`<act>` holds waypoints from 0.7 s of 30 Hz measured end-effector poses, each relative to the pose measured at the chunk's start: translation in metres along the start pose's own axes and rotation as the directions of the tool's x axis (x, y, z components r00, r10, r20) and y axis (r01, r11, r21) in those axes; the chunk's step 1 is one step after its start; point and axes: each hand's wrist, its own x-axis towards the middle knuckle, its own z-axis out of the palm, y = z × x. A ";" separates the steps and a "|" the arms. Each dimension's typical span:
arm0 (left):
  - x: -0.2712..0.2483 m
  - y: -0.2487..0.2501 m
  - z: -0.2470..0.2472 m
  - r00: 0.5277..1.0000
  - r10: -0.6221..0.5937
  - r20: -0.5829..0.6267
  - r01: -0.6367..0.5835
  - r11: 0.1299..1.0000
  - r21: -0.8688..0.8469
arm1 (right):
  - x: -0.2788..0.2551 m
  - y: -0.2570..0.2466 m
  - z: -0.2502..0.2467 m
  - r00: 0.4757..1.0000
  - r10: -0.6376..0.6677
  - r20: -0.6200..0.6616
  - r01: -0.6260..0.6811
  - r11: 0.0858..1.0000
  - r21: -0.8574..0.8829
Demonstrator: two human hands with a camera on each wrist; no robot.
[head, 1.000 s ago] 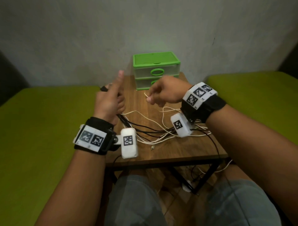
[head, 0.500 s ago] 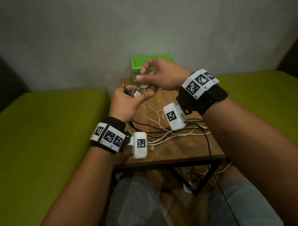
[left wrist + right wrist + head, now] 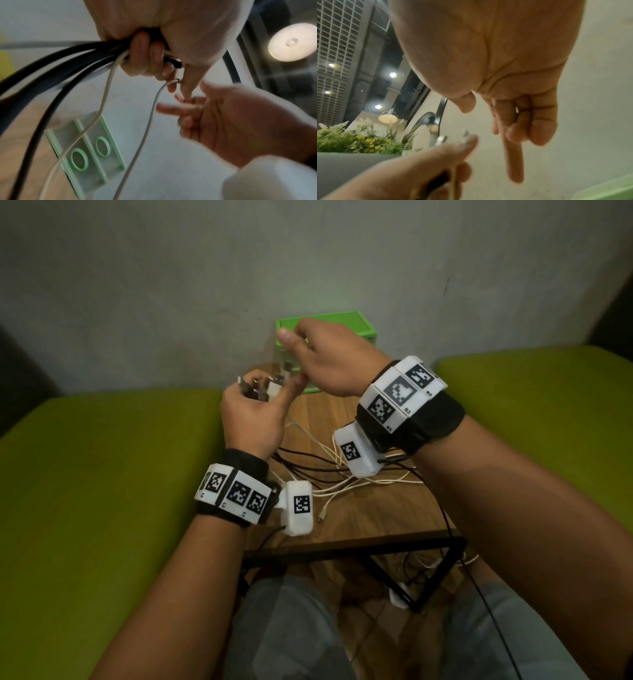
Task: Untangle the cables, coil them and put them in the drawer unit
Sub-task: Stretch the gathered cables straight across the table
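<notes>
Since half a second ago the right hand (image 3: 329, 361) has lifted a little higher in front of the green drawer unit (image 3: 356, 324), while the left hand (image 3: 253, 419) stays raised just below it, further from the table than a second back. That left hand grips a bundle of cable ends: in the left wrist view its fingers (image 3: 145, 56) curl round several black cables (image 3: 51, 75) and two white cables (image 3: 109, 81), whose plugs (image 3: 263, 386) stick out above the fist in the head view. The right hand holds nothing that I can see; its index finger (image 3: 513, 159) points out straight, the other fingers are loosely bent, and the thumb stands apart, close to the plugs. From the fist the cables hang down to the wooden table (image 3: 376, 518), where black and white strands lie crossed over one another between the two wrists. One white plug end (image 3: 322, 517) lies free near the table's front edge. Both drawers of the unit are closed, standing at the back of the table against the wall. Green cushions (image 3: 102, 491) flank the table on both sides.
</notes>
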 end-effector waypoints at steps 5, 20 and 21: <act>0.015 0.006 -0.008 0.985 -0.154 -0.082 0.121 0.941 -0.316 | -0.010 0.019 0.014 0.960 0.005 0.280 -0.090 0.953 0.290; 0.023 0.017 -0.015 0.958 -0.262 -0.115 0.181 0.866 -0.466 | -0.027 0.010 0.041 0.949 -0.181 0.256 0.077 0.926 0.370; 0.025 0.018 -0.017 0.952 -0.284 -0.116 0.190 0.843 -0.503 | -0.027 0.014 0.042 0.935 -0.181 0.305 0.019 0.883 0.469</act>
